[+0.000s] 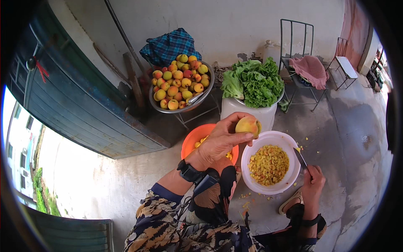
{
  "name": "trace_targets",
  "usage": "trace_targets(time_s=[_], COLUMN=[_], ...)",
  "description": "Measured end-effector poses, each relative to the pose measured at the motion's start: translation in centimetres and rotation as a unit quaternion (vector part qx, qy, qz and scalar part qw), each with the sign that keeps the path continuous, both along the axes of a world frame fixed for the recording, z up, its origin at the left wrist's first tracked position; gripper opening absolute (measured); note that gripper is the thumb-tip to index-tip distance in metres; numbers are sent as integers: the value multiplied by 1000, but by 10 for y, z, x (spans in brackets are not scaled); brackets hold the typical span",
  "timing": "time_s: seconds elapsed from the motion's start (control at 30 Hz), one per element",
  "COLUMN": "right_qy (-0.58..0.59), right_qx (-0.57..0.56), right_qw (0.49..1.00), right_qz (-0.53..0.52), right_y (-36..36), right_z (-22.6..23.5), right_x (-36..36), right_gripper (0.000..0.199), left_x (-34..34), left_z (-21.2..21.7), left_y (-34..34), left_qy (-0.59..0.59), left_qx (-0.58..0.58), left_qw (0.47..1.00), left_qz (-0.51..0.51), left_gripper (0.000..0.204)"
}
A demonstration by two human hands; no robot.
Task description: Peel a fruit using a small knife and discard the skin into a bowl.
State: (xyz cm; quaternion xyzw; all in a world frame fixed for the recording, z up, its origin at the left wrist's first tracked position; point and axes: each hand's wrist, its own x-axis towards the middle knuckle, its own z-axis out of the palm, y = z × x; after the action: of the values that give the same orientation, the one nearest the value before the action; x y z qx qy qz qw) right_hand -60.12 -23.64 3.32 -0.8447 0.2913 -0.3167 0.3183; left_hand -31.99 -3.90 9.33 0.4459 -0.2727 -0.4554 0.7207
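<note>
Concrete floor (113,185) and a pale wall (235,25) frame the person, with a blue door (84,96) left of the left hand (222,140). Well beyond that hand, a metal basin (163,111) is heaped with whole peaches (178,84), so plenty seems left uncut. Just right of it, a pale bowl (268,136) holds many chopped pieces (268,165), apparently a good share done. An orange bowl (185,143), partly hidden, sits below the hand. The right hand (312,185) grips a knife (300,158), its blade over the pale bowl's edge; the left hand's thumb and fingers clasp a peach (247,125), seemingly uncut on its visible side
</note>
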Motion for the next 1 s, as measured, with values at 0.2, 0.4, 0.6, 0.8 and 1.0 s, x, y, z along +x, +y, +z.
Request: trace_targets(time_s=[0.2,0.4,0.6,0.8,1.0], right_qy=[-77,-2,48,49,66], right_qx=[11,69,68,42,56], right_qw=[995,995,993,993,989], right_qz=[-61,-78,-84,-96,-119], right_y=[-34,-49,-46,-61,-67], right_z=[2,-18,-36,-55,-47], right_x=[-13,-39,-43,-36,-26], right_gripper=[17,11,18,31,36], left_x=[-98,-142,-116,-90,-74], left_z=[-14,-59,-84,-101,-96], left_y=[-88,-143,-153,-161,-155], left_qy=[1,117,82,149,121], left_qx=[20,39,45,14,15], left_qw=[997,992,994,987,990], left_qz=[-76,-4,64,66,68], left_gripper=[46,41,49,40,38])
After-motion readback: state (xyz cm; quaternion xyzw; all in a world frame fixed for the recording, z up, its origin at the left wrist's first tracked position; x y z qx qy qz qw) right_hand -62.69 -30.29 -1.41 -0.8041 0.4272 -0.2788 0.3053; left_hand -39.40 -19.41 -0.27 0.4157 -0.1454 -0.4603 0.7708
